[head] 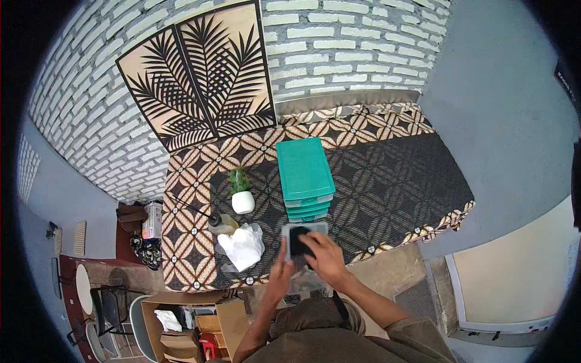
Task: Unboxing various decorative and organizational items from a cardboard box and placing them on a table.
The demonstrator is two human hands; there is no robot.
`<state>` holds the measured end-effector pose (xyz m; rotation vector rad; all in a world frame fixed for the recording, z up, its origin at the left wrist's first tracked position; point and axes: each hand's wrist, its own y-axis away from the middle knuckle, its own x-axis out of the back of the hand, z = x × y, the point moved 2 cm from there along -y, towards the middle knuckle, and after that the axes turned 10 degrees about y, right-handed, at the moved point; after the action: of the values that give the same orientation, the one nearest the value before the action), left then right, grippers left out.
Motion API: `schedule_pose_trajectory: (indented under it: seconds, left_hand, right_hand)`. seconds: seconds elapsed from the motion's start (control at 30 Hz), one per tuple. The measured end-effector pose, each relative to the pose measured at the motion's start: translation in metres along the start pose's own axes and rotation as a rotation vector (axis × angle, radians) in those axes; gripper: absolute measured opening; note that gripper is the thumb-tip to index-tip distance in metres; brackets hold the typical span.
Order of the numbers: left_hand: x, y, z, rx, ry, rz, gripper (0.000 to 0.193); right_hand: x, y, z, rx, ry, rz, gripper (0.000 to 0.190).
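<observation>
A translucent plastic drawer or tray (pixel 321 228) extends over the table's near edge, in front of a teal-topped plastic drawer unit (pixel 305 170). My left hand (pixel 282 272) is at the tray's left side, its fingers along the wall. My right hand (pixel 324 258) holds a dark, flat item (pixel 298 240), perhaps a cloth, over the tray; motion blurs both item and fingertips. Left of the hands lie a crumpled white plastic bag or tissue (pixel 243 249) and a bottle with a black cap (pixel 222 223). A small cactus in a white pot (pixel 243 202) stands beyond them.
A patterned tablecloth (pixel 186 254) covers the table, with a dark sheer layer over much of it. An open cardboard box (pixel 181 298) holding various items stands below the near left edge. Palm-leaf panels (pixel 199 77) lean on the brick wall. Chairs stand at lower left.
</observation>
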<state>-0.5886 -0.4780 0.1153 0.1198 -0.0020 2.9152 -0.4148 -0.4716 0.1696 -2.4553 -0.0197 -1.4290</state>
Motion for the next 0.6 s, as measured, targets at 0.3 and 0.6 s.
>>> schedule_pose_trajectory:
  seconds: [0.3, 0.6]
  left_hand:
    - [0.006, -0.001, -0.027, 0.006, 0.132, 0.025, 0.06]
    - [-0.021, 0.007, -0.024, -0.029, 0.232, 0.143, 0.067]
  right_hand:
    - [-0.031, 0.021, 0.003, 0.1, -0.166, -0.206, 0.048]
    - [-0.045, 0.025, 0.01, -0.348, 0.042, -0.464, 0.039]
